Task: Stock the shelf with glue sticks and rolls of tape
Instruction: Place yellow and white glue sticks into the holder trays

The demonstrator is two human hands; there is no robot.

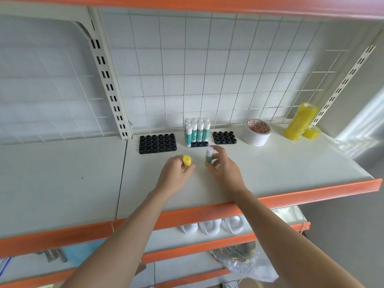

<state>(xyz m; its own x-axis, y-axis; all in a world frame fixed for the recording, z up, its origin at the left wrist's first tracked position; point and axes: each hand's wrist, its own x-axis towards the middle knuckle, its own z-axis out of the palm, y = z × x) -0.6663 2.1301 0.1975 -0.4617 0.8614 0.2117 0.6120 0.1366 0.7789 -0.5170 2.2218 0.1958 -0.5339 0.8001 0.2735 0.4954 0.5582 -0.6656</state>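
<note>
Two hands over a white shelf: left hand clamped on a yellow-capped glue stick, right hand on a white-capped glue stick. Behind: middle holder nearly full, large holder and small holder empty, tape rolls already placed right.

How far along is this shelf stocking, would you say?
Partly done. About nine glue sticks stand in the middle holder, and white tape rolls and yellow tape rolls sit on the shelf. The right hand holds a white-capped stick, the left hand a yellow-capped one. The large tray and small tray are empty.
</note>
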